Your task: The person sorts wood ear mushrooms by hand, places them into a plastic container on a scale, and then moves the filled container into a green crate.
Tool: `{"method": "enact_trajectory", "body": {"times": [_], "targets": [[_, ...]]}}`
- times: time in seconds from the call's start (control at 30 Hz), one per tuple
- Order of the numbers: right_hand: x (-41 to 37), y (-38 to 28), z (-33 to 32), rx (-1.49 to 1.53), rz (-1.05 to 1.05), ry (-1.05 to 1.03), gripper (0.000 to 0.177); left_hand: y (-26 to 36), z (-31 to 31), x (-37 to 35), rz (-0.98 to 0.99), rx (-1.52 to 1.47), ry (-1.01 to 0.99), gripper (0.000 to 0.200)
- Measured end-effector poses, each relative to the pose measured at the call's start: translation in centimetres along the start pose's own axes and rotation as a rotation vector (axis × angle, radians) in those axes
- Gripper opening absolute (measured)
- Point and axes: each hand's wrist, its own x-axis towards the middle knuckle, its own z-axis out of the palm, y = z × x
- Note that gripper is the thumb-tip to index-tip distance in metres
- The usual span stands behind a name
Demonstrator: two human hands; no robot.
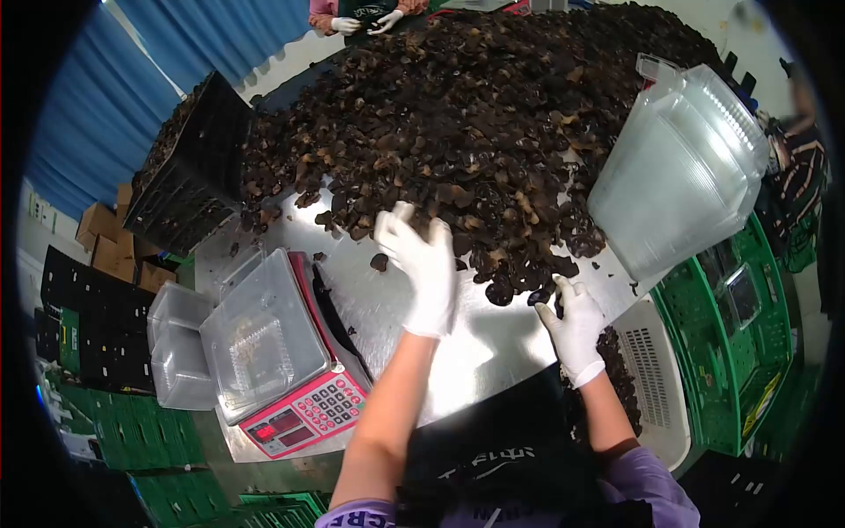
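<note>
From my distant seat I see the left hand [418, 264], in a white glove, above the near edge of the big pile [475, 150] of dark brown, wrinkled pieces. Its fingers are well spread and a little bent, and I see nothing in its hold. The right hand [574, 330], gloved also in white, is lower, at the corner of the pile that comes nearest to the person. Its thumb and fingers are partly closed, with a small dark piece [535, 298] just at the thumb tip; I cannot tell if it is gripped or only touched. The pile covers most of the metal table [488, 339], whose shiny surface shows between the two hands. At the left of the table is a red scale [308, 415] with a keypad and a lit red display, and on it rests a clear plastic tray [264, 339]. Just beside it are smaller clear tubs [182, 378]. Farther along that side, a black crate [189, 172] stands tilted next to the pile. On the right side I have a stack of clear containers [678, 167], and nearer to the person a white basket [656, 378] with dark pieces inside. Across the table is a co-worker, with gloved hands [365, 24] at the front of a dark apron.
</note>
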Motion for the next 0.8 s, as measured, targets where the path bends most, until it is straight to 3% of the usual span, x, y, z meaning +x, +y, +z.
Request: {"method": "enact_trajectory", "body": {"times": [0.1, 0.17, 0.23, 0.3, 0.33, 0.37, 0.43, 0.47, 0.5, 0.57, 0.73, 0.8], "targets": [[1.2, -0.1, 0.7, 0.141, -0.044, 0.097, 0.047, -7.1, 1.7, 8.9, -0.325, 0.227, 0.253, 0.066], [1.2, -0.1, 0.1, 0.225, 0.028, 0.026, 0.048, -9.9, 0.2, 13.8, -0.571, 0.429, 0.180, 0.073], [1.3, 0.2, 0.0, 0.283, 0.018, 0.079, 0.045, -12.4, -0.9, 16.2, -0.673, 0.419, 0.056, 0.077], [1.4, 0.5, 0.3, 0.577, 0.202, 0.078, 0.040, -18.7, -0.1, 17.5, -0.577, 0.143, -0.098, 0.074], [1.5, 0.7, 0.6, 0.632, 0.184, 0.108, 0.039, -21.0, 1.6, 17.5, -0.331, 0.111, -0.077, 0.062], [1.5, 0.8, 0.7, 0.647, 0.163, 0.111, 0.039, -15.6, 1.3, 16.0, -0.328, -0.058, -0.169, 0.052], [1.6, 0.6, 0.1, 0.703, 0.288, 0.040, 0.038, -17.2, 5.4, 15.1, -0.385, -0.319, -0.235, 0.048], [1.6, 0.8, 0.4, 0.688, 0.280, 0.041, 0.037, -15.7, 6.7, 14.1, -0.378, -0.424, -0.230, 0.047], [1.7, 1.5, 1.5, 0.649, 0.128, 0.135, 0.038, -13.4, 7.2, 13.3, -0.335, -0.472, -0.277, 0.044], [1.7, 0.8, 0.1, 0.663, 0.208, 0.034, 0.039, -11.2, 9.4, 11.2, -0.458, -0.550, -0.226, 0.041], [1.5, 0.7, 0.5, 0.698, 0.254, 0.027, 0.041, -6.2, 9.7, 6.6, -0.260, -0.265, -0.239, 0.044], [1.6, 0.9, 0.7, 0.688, 0.238, 0.039, 0.041, -6.1, 9.4, 5.5, -0.290, -0.279, -0.272, 0.049]]}}
